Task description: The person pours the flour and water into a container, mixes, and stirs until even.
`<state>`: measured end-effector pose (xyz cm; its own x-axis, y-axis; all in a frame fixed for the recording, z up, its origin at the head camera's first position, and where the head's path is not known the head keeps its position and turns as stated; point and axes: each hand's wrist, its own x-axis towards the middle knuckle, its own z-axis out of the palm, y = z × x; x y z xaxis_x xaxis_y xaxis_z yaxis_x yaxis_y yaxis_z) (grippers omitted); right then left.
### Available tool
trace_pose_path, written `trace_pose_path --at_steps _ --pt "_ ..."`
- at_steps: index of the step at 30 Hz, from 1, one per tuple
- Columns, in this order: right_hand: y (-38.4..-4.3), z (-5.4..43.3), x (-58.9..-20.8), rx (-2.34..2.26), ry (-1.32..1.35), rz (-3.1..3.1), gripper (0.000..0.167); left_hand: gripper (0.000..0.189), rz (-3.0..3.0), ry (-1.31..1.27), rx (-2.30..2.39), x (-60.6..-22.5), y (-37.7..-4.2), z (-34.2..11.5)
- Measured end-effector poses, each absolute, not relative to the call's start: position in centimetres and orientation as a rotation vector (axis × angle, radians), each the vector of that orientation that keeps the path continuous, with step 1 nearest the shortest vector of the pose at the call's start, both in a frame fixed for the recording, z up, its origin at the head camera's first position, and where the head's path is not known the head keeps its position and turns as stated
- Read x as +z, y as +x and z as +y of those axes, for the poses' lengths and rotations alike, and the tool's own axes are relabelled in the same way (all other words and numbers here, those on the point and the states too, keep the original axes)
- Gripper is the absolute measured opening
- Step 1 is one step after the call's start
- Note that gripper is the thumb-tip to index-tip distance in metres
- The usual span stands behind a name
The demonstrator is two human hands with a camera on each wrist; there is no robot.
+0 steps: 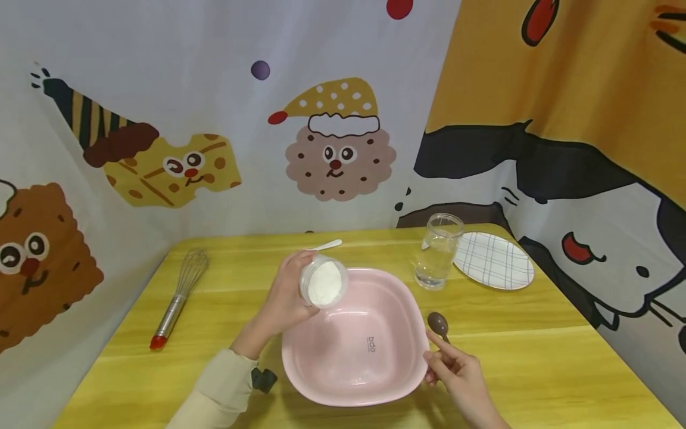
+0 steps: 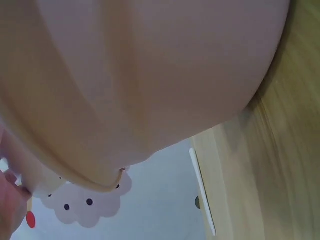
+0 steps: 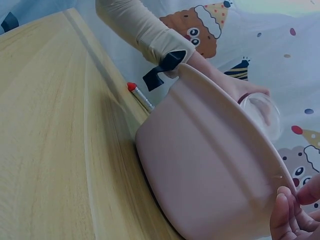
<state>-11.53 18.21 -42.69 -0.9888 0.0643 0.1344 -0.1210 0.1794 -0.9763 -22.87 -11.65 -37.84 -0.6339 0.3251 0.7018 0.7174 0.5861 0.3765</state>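
Observation:
Over the left rim of a pink basin (image 1: 354, 357), my left hand (image 1: 289, 292) grips a clear jar (image 1: 324, 281) of white powder, its mouth tipped toward the basin and the head camera. The basin's visible floor bears only printed letters. At the basin's right rim, my right hand (image 1: 455, 369) pinches the edge between thumb and fingers, seen close in the right wrist view (image 3: 295, 210). A brown spoon (image 1: 437, 323) lies just beyond that hand, its handle partly hidden. The left wrist view is mostly the basin's outer wall (image 2: 165, 65).
A whisk (image 1: 179, 298) with a red-tipped handle lies at the left. Behind the basin is a white spoon-like utensil (image 1: 327, 245). A glass of water (image 1: 438, 253) stands at the back right, beside a checked plate (image 1: 494, 260). A cartoon-printed curtain (image 1: 214, 59) hangs behind the table.

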Motion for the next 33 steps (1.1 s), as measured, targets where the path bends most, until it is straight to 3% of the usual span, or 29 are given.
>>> trace_pose_path --at_steps 33 --pt "-11.5 18.2 -42.6 1.921 0.075 -2.295 0.044 0.078 -1.997 -1.033 -0.280 -37.1 -23.6 -11.4"
